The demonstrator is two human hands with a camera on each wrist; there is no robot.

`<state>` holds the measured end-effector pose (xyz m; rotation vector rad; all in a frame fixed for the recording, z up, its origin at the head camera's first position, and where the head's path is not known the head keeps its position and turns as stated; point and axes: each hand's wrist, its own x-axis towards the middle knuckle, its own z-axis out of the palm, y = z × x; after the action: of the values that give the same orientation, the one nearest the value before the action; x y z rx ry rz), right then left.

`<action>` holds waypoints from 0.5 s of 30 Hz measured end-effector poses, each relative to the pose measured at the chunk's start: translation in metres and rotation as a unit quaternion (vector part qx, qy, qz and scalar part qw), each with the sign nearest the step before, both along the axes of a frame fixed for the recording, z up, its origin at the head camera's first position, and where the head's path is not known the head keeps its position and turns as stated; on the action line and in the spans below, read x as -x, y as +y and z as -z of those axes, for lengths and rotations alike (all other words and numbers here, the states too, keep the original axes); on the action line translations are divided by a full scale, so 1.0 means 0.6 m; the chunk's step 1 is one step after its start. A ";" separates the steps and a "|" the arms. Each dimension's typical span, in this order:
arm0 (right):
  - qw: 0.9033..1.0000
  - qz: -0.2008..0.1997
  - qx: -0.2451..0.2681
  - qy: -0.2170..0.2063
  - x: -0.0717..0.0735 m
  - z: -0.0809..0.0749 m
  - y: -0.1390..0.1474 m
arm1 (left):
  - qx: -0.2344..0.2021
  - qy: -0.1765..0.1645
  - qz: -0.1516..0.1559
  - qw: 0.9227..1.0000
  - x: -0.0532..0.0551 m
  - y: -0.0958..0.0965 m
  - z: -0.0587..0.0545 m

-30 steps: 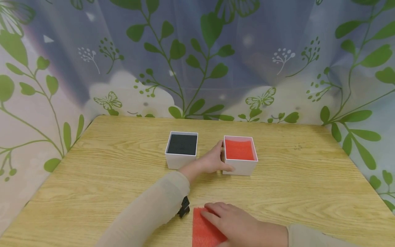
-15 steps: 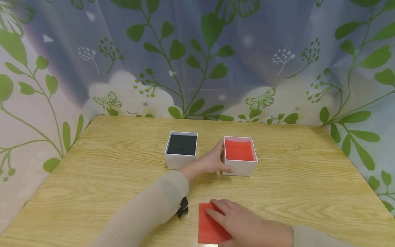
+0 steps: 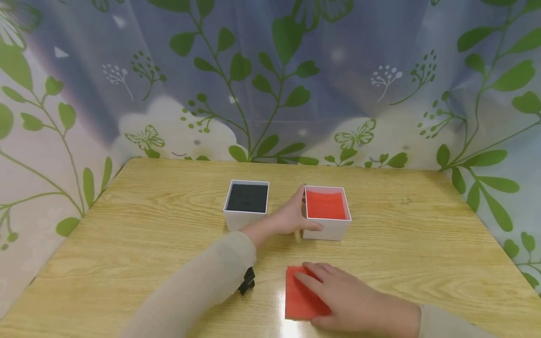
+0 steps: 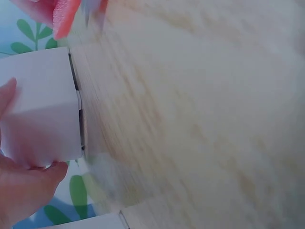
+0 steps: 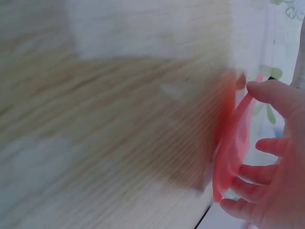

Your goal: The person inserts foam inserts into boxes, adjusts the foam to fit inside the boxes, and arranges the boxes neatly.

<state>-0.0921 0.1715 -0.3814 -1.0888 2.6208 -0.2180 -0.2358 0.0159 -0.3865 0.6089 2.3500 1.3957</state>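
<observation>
Two open white boxes stand on the table in the head view. The right-hand box (image 3: 325, 230) holds red cloth (image 3: 325, 206) and the left-hand box (image 3: 245, 221) holds black cloth (image 3: 247, 197). My left hand (image 3: 288, 217) grips the near left corner of the box with the red cloth, thumb along its front wall. A folded red cloth (image 3: 302, 298) is pinched in my right hand (image 3: 346, 293), fingers spread over its top and thumb at its near edge. The right wrist view shows that cloth (image 5: 233, 152) above the table, its reflection beside it.
The wood-grain table (image 3: 422, 263) has a glossy surface. Behind it hangs a curtain (image 3: 270, 94) with a leaf and butterfly print. A black strap (image 3: 247, 281) shows at the underside of my left sleeve (image 3: 194, 286).
My right hand has moved right and forward with the folded red cloth, nearer the boxes. My left hand stays on the right-hand box, which has hardly moved.
</observation>
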 end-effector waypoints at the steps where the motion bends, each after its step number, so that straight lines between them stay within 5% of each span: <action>1: 1.000 -0.001 -0.001 0.006 0.001 0.000 0.003 | 0.002 0.000 0.001 1.000 0.000 0.000 0.000; 15: 0.999 0.010 0.017 0.047 0.008 -0.006 0.049 | -0.007 0.000 0.014 1.000 0.004 0.001 -0.004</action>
<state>-0.0968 0.2011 -0.3780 -1.1096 2.7222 -0.2223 -0.2380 0.0165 -0.3841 0.6443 2.3242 1.4006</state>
